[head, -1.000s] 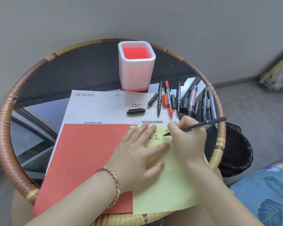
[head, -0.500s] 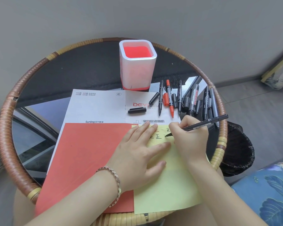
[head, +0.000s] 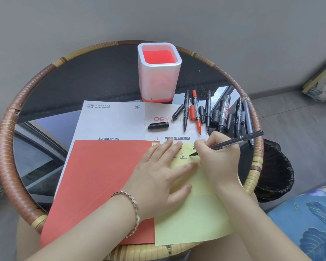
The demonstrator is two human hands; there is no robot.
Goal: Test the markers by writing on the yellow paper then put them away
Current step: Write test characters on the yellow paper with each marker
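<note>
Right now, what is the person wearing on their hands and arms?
Left hand: no glove, no sleeve in view; a rose-gold metal link bracelet circles its wrist. Right hand: no glove, sleeve, watch or bracelet. No rings visible on either.

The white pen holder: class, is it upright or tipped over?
Upright: the pen holder stands on its base, open mouth up, with nothing showing inside.

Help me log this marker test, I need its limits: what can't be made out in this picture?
Head view only:
- Characters on the yellow paper: partly covered by the left hand and right hand.
- Stroke under the black marker: hidden by the right hand.
- Labels on the loose markers: too small to read.
- Black bin: partly behind the table rim.
</note>
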